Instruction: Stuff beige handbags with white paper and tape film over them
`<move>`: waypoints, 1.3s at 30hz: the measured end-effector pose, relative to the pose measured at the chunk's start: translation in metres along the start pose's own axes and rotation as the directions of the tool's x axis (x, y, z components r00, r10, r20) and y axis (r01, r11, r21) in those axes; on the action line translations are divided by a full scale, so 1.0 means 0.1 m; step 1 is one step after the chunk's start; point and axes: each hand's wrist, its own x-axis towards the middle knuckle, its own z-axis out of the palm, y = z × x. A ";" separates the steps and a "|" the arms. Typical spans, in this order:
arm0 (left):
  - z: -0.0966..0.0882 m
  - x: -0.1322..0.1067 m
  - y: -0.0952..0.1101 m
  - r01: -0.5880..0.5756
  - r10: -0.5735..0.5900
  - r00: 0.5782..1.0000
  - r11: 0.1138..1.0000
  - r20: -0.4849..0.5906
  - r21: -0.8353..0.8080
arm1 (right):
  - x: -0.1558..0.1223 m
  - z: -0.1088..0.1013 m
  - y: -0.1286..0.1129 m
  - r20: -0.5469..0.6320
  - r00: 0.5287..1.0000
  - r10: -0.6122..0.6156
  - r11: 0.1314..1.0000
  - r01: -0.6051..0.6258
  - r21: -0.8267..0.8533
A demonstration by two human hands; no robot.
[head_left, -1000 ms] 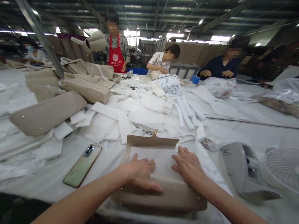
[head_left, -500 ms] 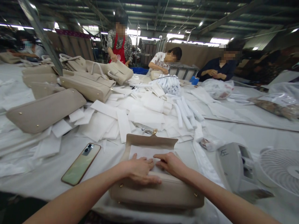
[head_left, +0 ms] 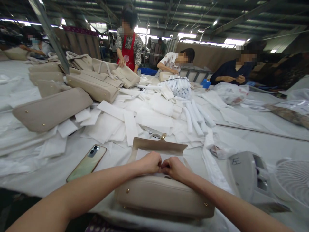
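A beige handbag (head_left: 166, 196) lies on its side in front of me, its base with gold studs facing me and its flap (head_left: 159, 145) spread out at the far end. A white sheet (head_left: 142, 152) lies on the bag below the flap. My left hand (head_left: 153, 162) is over this sheet with its fingers curled in. Against it, fingertips to fingertips, my right hand (head_left: 175, 168) is closed too. Whatever the fingers pinch, if anything, is hidden between them. A gold clasp (head_left: 163, 136) shows just past the flap.
A phone (head_left: 87, 162) lies left of the bag, a white fan (head_left: 293, 178) to the right. Beyond are loose white sheets (head_left: 154, 117), white rolls (head_left: 193, 117) and a pile of beige bags (head_left: 94, 84). Several co-workers sit or stand across the table.
My left hand, flat on the sheet before, has curled its fingers and moved up to meet the right one. My right hand's outstretched index finger has bent in. The view has shifted slightly.
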 end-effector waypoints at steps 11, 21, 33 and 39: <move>0.10 0.13 -0.16 0.156 -0.152 0.987 0.983 0.046 -0.095 | 0.10 0.07 0.09 0.040 0.994 0.107 0.992 -0.109 0.058; 0.13 0.14 -0.03 0.090 -0.088 0.996 0.991 -0.030 0.098 | 0.21 0.17 0.02 0.013 1.000 0.008 0.979 -0.005 -0.202; 0.11 -0.07 -0.31 -0.058 0.059 0.998 0.996 0.022 -0.067 | 0.03 0.03 0.01 0.029 0.997 0.066 0.998 -0.066 0.007; 0.17 -0.02 -0.34 -0.072 0.072 0.997 0.996 -0.012 -0.044 | 0.14 0.07 -0.23 0.104 0.988 0.113 0.946 -0.075 -0.315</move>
